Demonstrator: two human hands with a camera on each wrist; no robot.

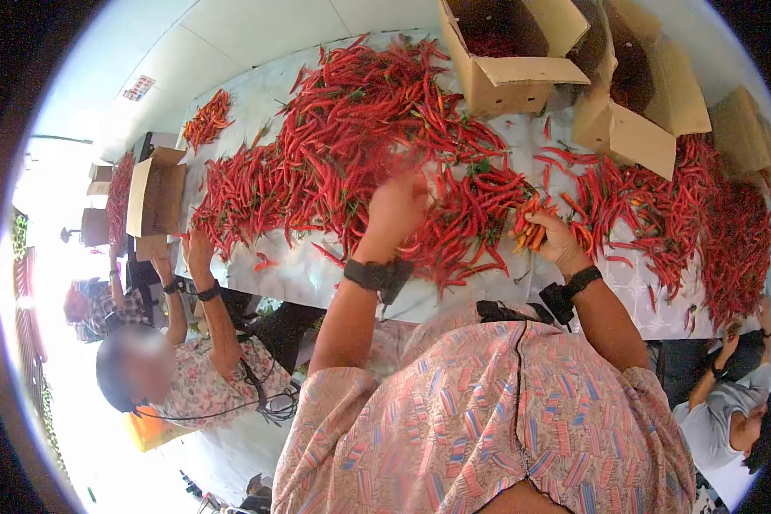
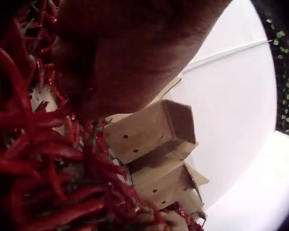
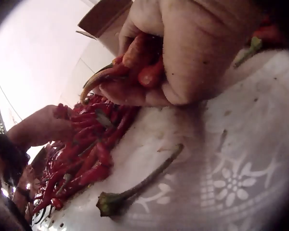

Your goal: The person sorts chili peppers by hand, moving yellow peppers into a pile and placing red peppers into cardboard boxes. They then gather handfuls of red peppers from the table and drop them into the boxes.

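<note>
A broad heap of red chilies (image 1: 351, 128) covers the sheet-covered table. My left hand (image 1: 398, 207) is over the near part of this heap, blurred in the head view. In the left wrist view the left hand (image 2: 130, 62) is dark, close above red chilies (image 2: 48, 144), its fingertips hidden; I cannot tell whether it grips one. To its right, my right hand (image 1: 558, 240) holds a bunch of orange and red chilies (image 1: 533, 224). The right wrist view shows the right hand's (image 3: 197, 53) fingers curled round these chilies (image 3: 139, 62).
Open cardboard boxes (image 1: 510, 86) stand at the back right, and another box (image 1: 156, 193) at the left. More chilies (image 1: 651, 206) lie to the right. A loose green stem (image 3: 139, 185) lies on the patterned sheet (image 3: 260, 125). People sit at left (image 1: 223, 377) and right (image 1: 737, 420).
</note>
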